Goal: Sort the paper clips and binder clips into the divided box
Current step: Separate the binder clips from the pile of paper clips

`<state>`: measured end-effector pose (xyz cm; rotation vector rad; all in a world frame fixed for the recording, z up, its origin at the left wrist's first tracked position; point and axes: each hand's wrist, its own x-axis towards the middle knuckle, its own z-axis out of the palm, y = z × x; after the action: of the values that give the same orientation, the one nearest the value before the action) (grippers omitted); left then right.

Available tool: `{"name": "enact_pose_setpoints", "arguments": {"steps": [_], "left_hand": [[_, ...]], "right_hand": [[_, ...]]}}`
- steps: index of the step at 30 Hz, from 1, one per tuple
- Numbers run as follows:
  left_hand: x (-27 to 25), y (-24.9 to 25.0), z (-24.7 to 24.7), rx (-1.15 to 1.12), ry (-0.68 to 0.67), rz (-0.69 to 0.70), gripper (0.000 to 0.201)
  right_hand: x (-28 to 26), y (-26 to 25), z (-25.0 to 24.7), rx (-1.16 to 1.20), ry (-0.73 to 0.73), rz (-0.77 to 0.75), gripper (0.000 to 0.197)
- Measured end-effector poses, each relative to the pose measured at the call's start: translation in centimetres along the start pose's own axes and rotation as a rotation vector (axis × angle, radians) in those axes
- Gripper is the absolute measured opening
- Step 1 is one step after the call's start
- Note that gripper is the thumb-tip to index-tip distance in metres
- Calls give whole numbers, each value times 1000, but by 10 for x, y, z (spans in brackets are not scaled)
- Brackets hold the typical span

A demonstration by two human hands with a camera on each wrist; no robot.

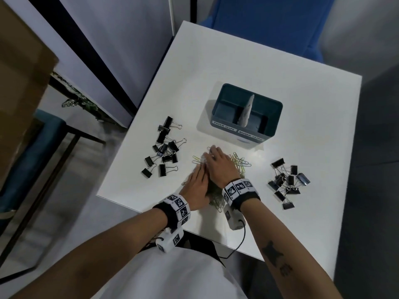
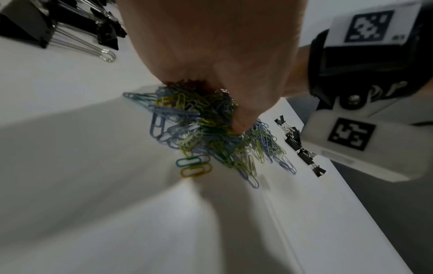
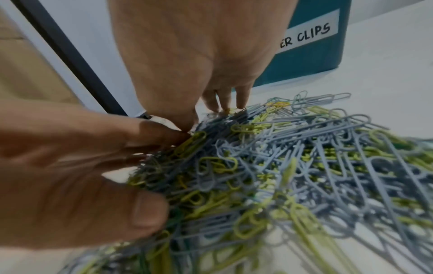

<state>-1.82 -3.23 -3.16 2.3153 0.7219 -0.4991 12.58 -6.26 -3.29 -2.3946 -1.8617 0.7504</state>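
Teal box (image 1: 246, 134), black binder clips (image 1: 164, 147)

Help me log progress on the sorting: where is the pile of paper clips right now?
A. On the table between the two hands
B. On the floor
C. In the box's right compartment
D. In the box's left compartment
A: the paper clips lie on the table, gathered between the left hand and right hand, in front of the divided box.

The person's left hand (image 1: 197, 186) and right hand (image 1: 221, 167) cover much of the heap of blue, green and yellow wire paper clips (image 3: 269, 166); the teal plastic divided box's (image 3: 311, 46) handwritten label is half-hidden, its near clips blurred.
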Motion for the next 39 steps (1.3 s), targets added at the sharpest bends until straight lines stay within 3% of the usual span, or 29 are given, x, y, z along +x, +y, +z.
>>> {"name": "enact_pose_setpoints", "arguments": {"steps": [3,6,8,12,15,18,24,27,30,32,35,39], "left_hand": [[-3,-8,-3,-12,52,138,80],[-22,-15,-15,113,200,144,62],[-36,-24,-19,190,244,99,67],[-47,-47,-10,217,55,-62,110],[-42,-41,-6,144,-3,-60,120],[-25,-23,-9,4,29,-3,106],[2,4,-21,-75,103,-7,94],[-3,-1,-30,24,109,46,89],[-19,-13,-37,201,127,86,71],[-28,-17,-33,284,74,190,56],[-33,-10,-11,375,-124,366,48],[-21,5,8,571,-198,480,35]], "right_hand": [[-16,2,-6,60,99,-69,36],[-43,14,-7,147,214,45,46],[-60,28,-8,206,207,178,67],[-73,56,-12,309,69,359,107],[-71,54,-6,230,-71,304,126],[-69,33,6,97,-160,210,135],[-70,13,9,165,-37,254,112],[-88,20,3,243,76,304,110],[-118,34,9,283,195,423,103],[-136,42,17,324,186,490,102],[-141,45,28,391,134,525,99],[-123,32,25,437,214,557,59]]}}
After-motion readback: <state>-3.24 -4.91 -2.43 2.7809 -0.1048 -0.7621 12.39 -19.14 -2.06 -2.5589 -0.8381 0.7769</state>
